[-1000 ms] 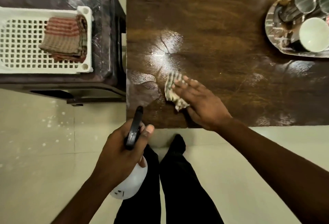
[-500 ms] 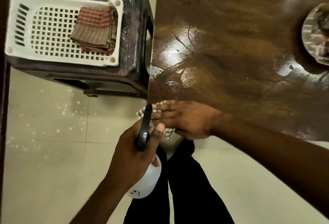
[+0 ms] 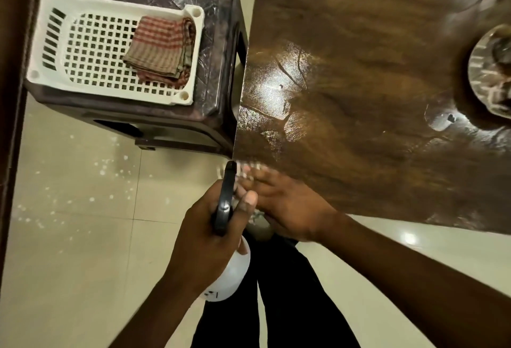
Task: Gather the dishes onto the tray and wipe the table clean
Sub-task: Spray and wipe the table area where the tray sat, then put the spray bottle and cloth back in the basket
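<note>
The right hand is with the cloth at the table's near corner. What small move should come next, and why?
Probably sweep the right hand and its cloth back up the table toward the wet streaks. Shiny smears remain there, and the cloth is already at the corner edge. The left hand holds the spray bottle clear.

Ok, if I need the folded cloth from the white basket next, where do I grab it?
Judging by its pose, pinch the folded checked cloth at its near corner, coming from straight above. It lies flat in the white basket, against the right wall, with open mesh floor on its left giving fingers room.
</note>
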Available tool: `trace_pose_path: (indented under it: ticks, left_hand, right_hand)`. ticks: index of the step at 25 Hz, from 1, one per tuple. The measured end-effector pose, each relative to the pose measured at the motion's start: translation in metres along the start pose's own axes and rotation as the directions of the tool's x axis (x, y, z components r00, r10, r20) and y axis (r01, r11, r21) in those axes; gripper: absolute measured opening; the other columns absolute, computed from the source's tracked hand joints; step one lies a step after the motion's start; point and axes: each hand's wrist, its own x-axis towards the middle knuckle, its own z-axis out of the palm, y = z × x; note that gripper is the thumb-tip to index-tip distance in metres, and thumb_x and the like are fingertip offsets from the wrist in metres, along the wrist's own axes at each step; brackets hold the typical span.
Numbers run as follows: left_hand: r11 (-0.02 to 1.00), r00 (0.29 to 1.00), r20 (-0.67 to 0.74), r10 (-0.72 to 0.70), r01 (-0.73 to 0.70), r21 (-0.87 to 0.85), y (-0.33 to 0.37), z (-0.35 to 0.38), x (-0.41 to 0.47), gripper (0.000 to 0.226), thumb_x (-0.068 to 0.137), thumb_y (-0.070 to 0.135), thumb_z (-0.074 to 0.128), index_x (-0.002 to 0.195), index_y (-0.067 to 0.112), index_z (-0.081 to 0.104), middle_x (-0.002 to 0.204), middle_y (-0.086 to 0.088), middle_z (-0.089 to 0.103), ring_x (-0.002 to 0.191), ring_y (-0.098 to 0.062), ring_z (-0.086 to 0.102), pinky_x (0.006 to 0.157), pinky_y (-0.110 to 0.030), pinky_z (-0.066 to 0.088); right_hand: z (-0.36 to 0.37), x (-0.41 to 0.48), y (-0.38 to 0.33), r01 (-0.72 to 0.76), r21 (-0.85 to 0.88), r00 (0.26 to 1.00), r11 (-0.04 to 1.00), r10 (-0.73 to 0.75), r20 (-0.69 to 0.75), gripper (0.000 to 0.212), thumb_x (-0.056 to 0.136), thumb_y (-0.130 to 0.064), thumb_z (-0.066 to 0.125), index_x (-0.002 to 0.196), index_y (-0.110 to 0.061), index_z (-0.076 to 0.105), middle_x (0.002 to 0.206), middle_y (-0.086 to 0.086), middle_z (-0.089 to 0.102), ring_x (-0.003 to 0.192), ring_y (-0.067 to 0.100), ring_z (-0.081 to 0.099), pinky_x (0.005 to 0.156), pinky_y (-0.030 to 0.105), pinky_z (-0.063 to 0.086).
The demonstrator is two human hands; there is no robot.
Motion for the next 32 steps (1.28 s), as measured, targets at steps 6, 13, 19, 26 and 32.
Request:
trace_pose_path:
  ticks: [6,13,19,26,32]
  left_hand:
    - [0.996,1.0,0.005,0.01,-0.009,-0.089,0.036,-0.008,-0.001,0.031,0.096,0.045,0.072,0.101,0.014,0.065,0.05,-0.001,0.058,0.042,-0.024,0.061,0.054,-0.035,0.057]
    - [0.997,0.998,0.006,0.068,-0.068,-0.043,0.111,-0.03,-0.036,0.041,0.092,0.048,0.063,0.107,0.01,0.065,0.064,0.001,0.066,0.059,-0.019,0.072,0.066,-0.013,0.055]
    - [0.994,0.983,-0.152,0.103,-0.094,0.06,0.148,-0.067,-0.094,0.036,0.1,0.065,0.06,0.131,0.047,0.065,0.127,0.02,0.075,0.121,0.006,0.066,0.095,0.001,0.042]
    - [0.994,0.934,-0.351,0.061,-0.027,0.103,0.186,-0.125,-0.163,0.055,0.09,0.083,0.053,0.121,0.041,0.07,0.116,0.003,0.079,0.107,-0.011,0.071,0.085,-0.02,0.049]
    - [0.99,0.888,-0.449,0.096,-0.037,0.138,0.193,-0.187,-0.169,0.055,0.097,0.064,0.057,0.106,0.013,0.076,0.066,-0.005,0.073,0.057,-0.014,0.075,0.051,-0.018,0.058]
  right_hand:
    - [0.001,-0.08,-0.034,-0.443,0.41,0.82,0.797,0.545,-0.174,0.061,0.096,-0.016,0.052,0.155,-0.028,0.053,0.166,-0.01,0.045,0.16,0.009,0.028,0.13,0.034,0.026]
    - [-0.069,-0.057,-0.09,0.125,0.854,0.451,-0.505,0.796,0.404,0.041,0.098,-0.005,0.049,0.134,-0.004,0.069,0.128,0.014,0.076,0.118,0.031,0.073,0.083,0.032,0.063]
    - [-0.144,-0.084,-0.143,0.201,0.806,0.535,-0.557,0.751,0.386,0.051,0.088,-0.014,0.068,0.136,0.001,0.067,0.135,0.021,0.072,0.13,0.038,0.064,0.114,0.048,0.046]
    - [-0.198,-0.101,-0.201,0.15,0.814,0.544,-0.561,0.734,0.405,0.051,0.08,-0.015,0.073,0.13,-0.001,0.071,0.132,0.022,0.073,0.1,0.031,0.072,0.068,0.033,0.059]
    - [-0.22,-0.05,-0.229,0.106,0.806,0.59,-0.583,0.689,0.421,0.053,0.083,-0.01,0.074,0.134,0.002,0.068,0.136,0.022,0.07,0.097,0.028,0.071,0.07,0.031,0.053]
